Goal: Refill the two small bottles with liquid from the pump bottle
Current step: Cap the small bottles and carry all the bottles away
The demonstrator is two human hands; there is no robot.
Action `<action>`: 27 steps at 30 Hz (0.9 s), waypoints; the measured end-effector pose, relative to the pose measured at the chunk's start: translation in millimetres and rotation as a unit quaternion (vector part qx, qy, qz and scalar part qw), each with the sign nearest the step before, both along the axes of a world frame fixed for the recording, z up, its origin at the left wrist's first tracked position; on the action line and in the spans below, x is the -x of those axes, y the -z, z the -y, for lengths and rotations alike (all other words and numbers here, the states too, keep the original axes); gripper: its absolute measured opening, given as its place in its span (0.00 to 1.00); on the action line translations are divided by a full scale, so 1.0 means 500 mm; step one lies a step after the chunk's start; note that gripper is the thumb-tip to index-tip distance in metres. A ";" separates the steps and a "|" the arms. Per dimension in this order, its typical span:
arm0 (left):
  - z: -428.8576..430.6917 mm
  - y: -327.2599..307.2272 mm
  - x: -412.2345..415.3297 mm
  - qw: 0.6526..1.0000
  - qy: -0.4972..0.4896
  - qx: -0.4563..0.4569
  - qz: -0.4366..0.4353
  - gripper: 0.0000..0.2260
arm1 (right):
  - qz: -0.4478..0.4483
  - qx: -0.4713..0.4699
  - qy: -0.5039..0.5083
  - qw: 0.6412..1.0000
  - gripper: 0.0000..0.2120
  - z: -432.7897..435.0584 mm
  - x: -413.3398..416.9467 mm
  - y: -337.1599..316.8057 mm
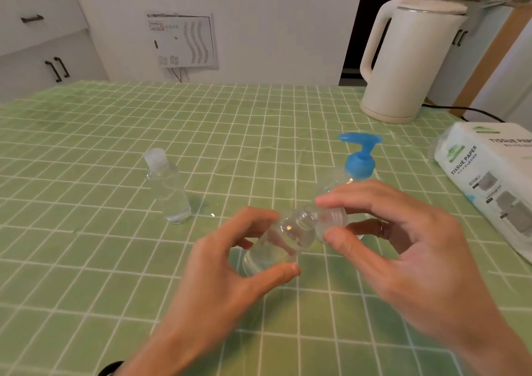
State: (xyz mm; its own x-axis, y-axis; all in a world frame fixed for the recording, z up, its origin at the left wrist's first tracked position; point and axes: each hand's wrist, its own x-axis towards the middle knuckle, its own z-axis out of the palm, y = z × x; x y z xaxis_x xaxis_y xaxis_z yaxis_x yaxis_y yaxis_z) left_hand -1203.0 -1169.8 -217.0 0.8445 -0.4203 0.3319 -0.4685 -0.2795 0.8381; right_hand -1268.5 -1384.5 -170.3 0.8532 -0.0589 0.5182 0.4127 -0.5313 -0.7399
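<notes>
While your left hand (230, 263) grips the uncapped small bottle (273, 249) at surface (100, 260) centre, your right hand (403, 240) pinches the clear cap (335, 217) just beside its neck. The capped second bottle (168, 187) stands at 10 o'clock, the pump bottle (359, 161) at 1 o'clock.

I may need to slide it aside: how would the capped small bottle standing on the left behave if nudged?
The capped small bottle is tall and narrow on a small base, so a push near its cap would probably tip it. It looks like clear plastic, so likely light and not brittle. Being round, it would probably roll once down.
</notes>
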 end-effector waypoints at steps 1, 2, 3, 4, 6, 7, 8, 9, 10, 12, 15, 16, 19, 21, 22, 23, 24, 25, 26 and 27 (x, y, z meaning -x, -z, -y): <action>0.001 0.000 0.001 1.000 0.000 -0.005 -0.003 0.22 | 0.007 0.005 -0.006 1.000 0.14 -0.002 0.001 -0.001; 0.001 0.000 0.003 1.000 0.001 -0.008 -0.007 0.23 | 0.011 0.007 -0.010 1.000 0.14 -0.004 0.001 0.000; 0.001 -0.001 0.004 1.000 0.003 -0.012 -0.010 0.23 | 0.012 0.006 -0.010 1.000 0.15 -0.005 0.002 0.000; 0.001 -0.001 0.005 1.000 0.004 -0.016 -0.013 0.23 | 0.009 0.001 -0.009 1.000 0.15 -0.007 0.003 0.000; 0.002 -0.003 0.008 1.000 0.006 -0.027 -0.014 0.22 | -0.006 -0.008 -0.005 1.000 0.14 -0.007 0.004 -0.001; 0.002 -0.005 0.009 0.999 0.009 -0.031 -0.013 0.22 | -0.011 -0.002 -0.005 1.000 0.13 -0.007 0.005 -0.002; 0.002 -0.006 0.010 0.999 0.011 -0.035 -0.011 0.22 | -0.015 0.010 -0.004 1.000 0.13 -0.006 0.005 -0.003; 0.002 -0.007 0.011 0.999 0.013 -0.039 -0.009 0.22 | -0.018 0.022 -0.006 1.000 0.13 -0.004 0.006 -0.005; 0.002 -0.008 0.012 0.999 0.014 -0.042 -0.008 0.22 | -0.023 0.033 -0.010 0.999 0.13 -0.001 0.007 -0.008; 0.002 -0.010 0.014 0.999 0.015 -0.048 -0.010 0.22 | -0.034 0.058 -0.021 0.998 0.13 0.004 0.009 -0.013; 0.003 -0.011 0.017 0.998 0.020 -0.060 -0.014 0.21 | -0.039 0.088 0.003 0.995 0.12 0.005 0.009 -0.014; 0.003 -0.010 0.017 0.998 0.022 -0.062 -0.014 0.21 | -0.039 0.085 0.017 0.995 0.13 0.004 0.009 -0.013; 0.004 -0.008 0.018 0.998 0.027 -0.058 -0.016 0.21 | -0.051 0.063 0.014 0.997 0.18 -0.001 0.011 -0.015; 0.004 -0.007 0.018 0.998 0.028 -0.048 -0.018 0.21 | -0.043 0.061 -0.006 0.997 0.20 0.000 0.011 -0.013; 0.004 -0.007 0.018 0.998 0.027 -0.044 -0.020 0.21 | -0.034 0.057 -0.009 0.998 0.20 -0.001 0.011 -0.011; 0.004 -0.007 0.018 0.999 0.027 -0.042 -0.021 0.21 | -0.025 0.051 -0.005 0.998 0.19 -0.002 0.011 -0.009; 0.004 -0.006 0.017 0.999 0.027 -0.040 -0.022 0.21 | -0.021 0.046 0.003 0.999 0.19 -0.003 0.011 -0.007; 0.003 -0.005 0.017 0.999 0.027 -0.039 -0.022 0.20 | -0.027 0.042 0.011 0.999 0.20 -0.005 0.010 -0.009; 0.003 -0.005 0.016 0.999 0.027 -0.038 -0.022 0.20 | -0.036 0.039 0.010 0.999 0.21 -0.005 0.010 -0.012; 0.002 -0.003 0.016 0.999 0.027 -0.037 -0.023 0.20 | -0.039 0.036 0.000 0.999 0.22 -0.004 0.011 -0.013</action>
